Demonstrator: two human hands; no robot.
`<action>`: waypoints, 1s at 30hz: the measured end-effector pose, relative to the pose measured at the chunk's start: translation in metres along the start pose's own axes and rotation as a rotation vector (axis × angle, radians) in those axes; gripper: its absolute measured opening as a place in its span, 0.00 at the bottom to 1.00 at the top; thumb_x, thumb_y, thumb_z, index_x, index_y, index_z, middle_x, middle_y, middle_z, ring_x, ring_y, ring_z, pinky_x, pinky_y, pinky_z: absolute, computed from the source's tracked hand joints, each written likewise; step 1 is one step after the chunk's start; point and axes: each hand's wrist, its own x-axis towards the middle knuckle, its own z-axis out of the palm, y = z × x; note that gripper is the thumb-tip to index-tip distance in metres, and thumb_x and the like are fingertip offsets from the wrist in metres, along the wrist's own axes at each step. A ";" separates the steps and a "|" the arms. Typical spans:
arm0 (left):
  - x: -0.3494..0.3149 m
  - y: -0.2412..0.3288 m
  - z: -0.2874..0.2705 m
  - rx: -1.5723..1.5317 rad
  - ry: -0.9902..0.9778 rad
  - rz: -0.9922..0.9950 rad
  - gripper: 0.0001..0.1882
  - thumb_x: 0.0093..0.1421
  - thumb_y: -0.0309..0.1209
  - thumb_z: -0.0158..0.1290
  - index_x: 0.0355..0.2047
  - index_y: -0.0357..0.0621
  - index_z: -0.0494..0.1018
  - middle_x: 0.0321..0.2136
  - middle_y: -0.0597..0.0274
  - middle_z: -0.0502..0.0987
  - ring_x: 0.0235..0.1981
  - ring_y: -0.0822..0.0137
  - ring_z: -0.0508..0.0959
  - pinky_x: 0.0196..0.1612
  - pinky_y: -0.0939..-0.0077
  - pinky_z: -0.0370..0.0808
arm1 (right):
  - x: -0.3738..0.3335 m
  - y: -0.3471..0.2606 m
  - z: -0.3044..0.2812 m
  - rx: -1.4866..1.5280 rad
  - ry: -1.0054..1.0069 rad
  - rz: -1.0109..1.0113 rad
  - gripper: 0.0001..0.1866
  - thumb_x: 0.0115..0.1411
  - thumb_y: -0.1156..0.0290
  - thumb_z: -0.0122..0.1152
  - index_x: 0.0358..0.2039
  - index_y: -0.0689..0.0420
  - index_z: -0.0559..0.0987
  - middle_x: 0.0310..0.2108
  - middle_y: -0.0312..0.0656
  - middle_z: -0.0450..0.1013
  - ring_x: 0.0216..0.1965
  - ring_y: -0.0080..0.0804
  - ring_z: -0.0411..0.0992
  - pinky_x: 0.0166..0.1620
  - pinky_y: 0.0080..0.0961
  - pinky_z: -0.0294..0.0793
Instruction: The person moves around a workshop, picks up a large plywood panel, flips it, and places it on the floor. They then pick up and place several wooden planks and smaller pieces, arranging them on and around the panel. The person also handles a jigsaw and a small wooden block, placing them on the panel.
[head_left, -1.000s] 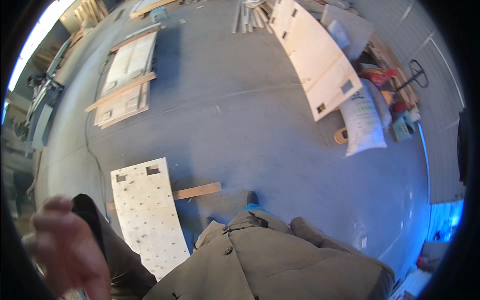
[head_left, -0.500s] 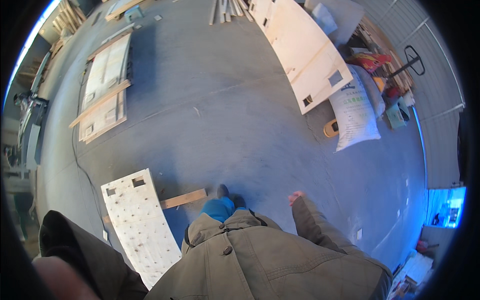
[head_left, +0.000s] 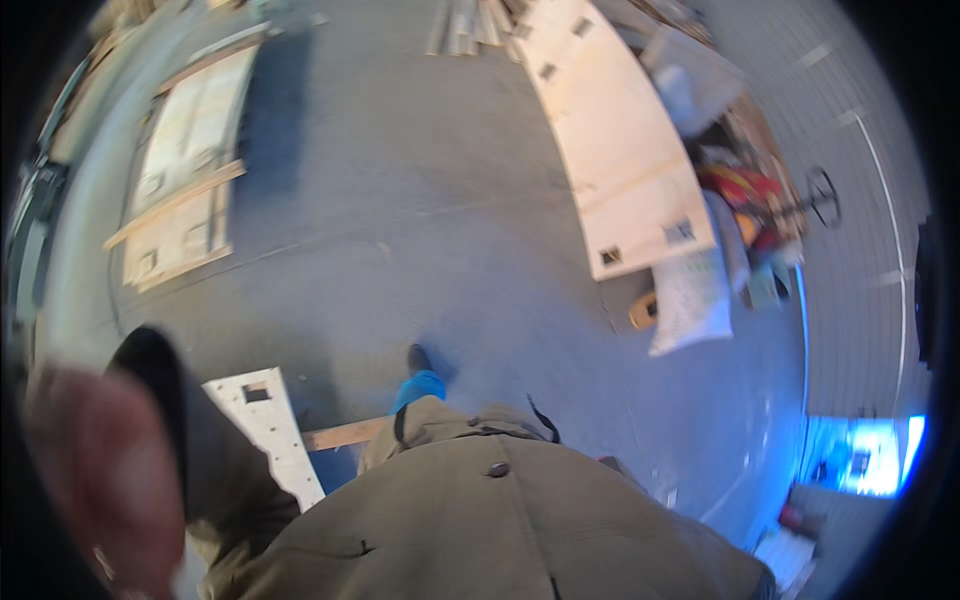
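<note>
My left hand [head_left: 110, 480] is raised close at the left edge, large and smeared by motion. Its fingers cannot be made out, and whether it holds anything is unclear. The dark cuff and olive sleeve of that arm pass over part of a white dotted panel [head_left: 262, 405] with a square cutout, which lies on the floor. A wooden strip [head_left: 345, 434] sticks out from beside this panel, near my legs. My right hand is hidden behind my jacket [head_left: 480, 530]. One dark shoe [head_left: 418, 358] and a blue trouser cuff show ahead of the jacket.
A long pale panel [head_left: 625, 150] with cutouts stands at the right, by a white sack [head_left: 692, 300] and a yellow object [head_left: 643, 310]. Behind is a pallet jack handle [head_left: 822, 198]. Panels with a crossing batten [head_left: 175, 205] lie left; narrow boards [head_left: 462, 28] lie far ahead.
My left hand has risen further into view. My right hand has dropped out of sight. The dotted panel sits lower and is more covered, and the sack and long panel appear nearer.
</note>
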 end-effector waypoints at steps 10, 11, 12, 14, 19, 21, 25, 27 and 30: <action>-0.374 -0.096 0.109 0.385 0.325 -1.727 0.11 0.54 0.28 0.64 0.37 0.40 0.78 0.28 0.65 0.80 0.31 0.76 0.78 0.36 0.76 0.78 | 0.022 -0.273 0.073 -0.187 -0.077 -0.170 0.29 0.54 0.69 0.70 0.55 0.61 0.71 0.31 0.50 0.77 0.29 0.40 0.76 0.31 0.43 0.77; -0.410 -0.082 0.119 0.355 0.369 -1.849 0.11 0.54 0.30 0.64 0.37 0.40 0.78 0.28 0.64 0.80 0.31 0.75 0.79 0.35 0.76 0.78 | 0.028 -0.297 0.083 -0.203 -0.083 -0.179 0.29 0.54 0.69 0.70 0.55 0.61 0.70 0.31 0.50 0.77 0.30 0.40 0.76 0.31 0.43 0.77; -0.442 -0.060 0.126 0.302 0.386 -2.092 0.12 0.55 0.31 0.64 0.37 0.39 0.78 0.28 0.62 0.81 0.31 0.74 0.80 0.35 0.75 0.78 | 0.035 -0.320 0.091 -0.226 -0.097 -0.186 0.29 0.54 0.70 0.70 0.55 0.61 0.70 0.31 0.50 0.77 0.30 0.40 0.76 0.31 0.43 0.77; -0.493 -0.011 0.127 0.430 0.294 -2.259 0.14 0.55 0.34 0.63 0.38 0.39 0.79 0.27 0.58 0.81 0.31 0.68 0.81 0.36 0.71 0.79 | 0.055 -0.366 0.116 -0.259 -0.129 -0.203 0.29 0.54 0.70 0.70 0.55 0.61 0.70 0.32 0.50 0.77 0.30 0.40 0.76 0.31 0.43 0.77; -0.561 0.056 0.075 0.580 0.087 -2.683 0.16 0.53 0.38 0.63 0.41 0.44 0.80 0.31 0.51 0.83 0.36 0.60 0.82 0.43 0.64 0.79 | 0.134 -0.488 0.193 -0.325 -0.248 -0.252 0.29 0.54 0.70 0.71 0.54 0.62 0.70 0.32 0.50 0.76 0.30 0.40 0.76 0.32 0.44 0.78; -0.562 0.047 0.051 0.484 -0.527 -2.673 0.18 0.54 0.39 0.63 0.43 0.45 0.80 0.35 0.52 0.82 0.41 0.61 0.81 0.46 0.64 0.78 | 0.163 -0.542 0.240 -0.338 -0.328 -0.285 0.29 0.54 0.70 0.71 0.54 0.63 0.70 0.32 0.50 0.76 0.30 0.40 0.76 0.32 0.44 0.78; -0.524 -0.008 0.036 0.331 0.650 -2.849 0.22 0.54 0.37 0.64 0.48 0.42 0.76 0.36 0.53 0.82 0.42 0.65 0.81 0.45 0.68 0.78 | 0.162 -0.691 0.352 -0.501 -0.532 -0.547 0.27 0.55 0.67 0.71 0.52 0.63 0.70 0.27 0.46 0.75 0.25 0.36 0.74 0.28 0.37 0.76; -0.501 -0.049 0.039 0.469 0.712 -2.664 0.20 0.55 0.35 0.63 0.47 0.40 0.77 0.34 0.55 0.82 0.39 0.65 0.81 0.43 0.68 0.78 | 0.124 -0.784 0.407 -0.531 -0.494 -0.674 0.26 0.56 0.65 0.70 0.50 0.64 0.71 0.24 0.43 0.74 0.23 0.32 0.73 0.25 0.33 0.74; -0.473 -0.107 0.033 0.487 0.691 -2.572 0.21 0.55 0.34 0.63 0.47 0.39 0.76 0.35 0.57 0.82 0.38 0.65 0.81 0.43 0.68 0.78 | 0.039 -0.911 0.494 -0.679 -0.425 -0.734 0.30 0.57 0.63 0.70 0.56 0.64 0.70 0.26 0.42 0.75 0.23 0.29 0.73 0.25 0.30 0.73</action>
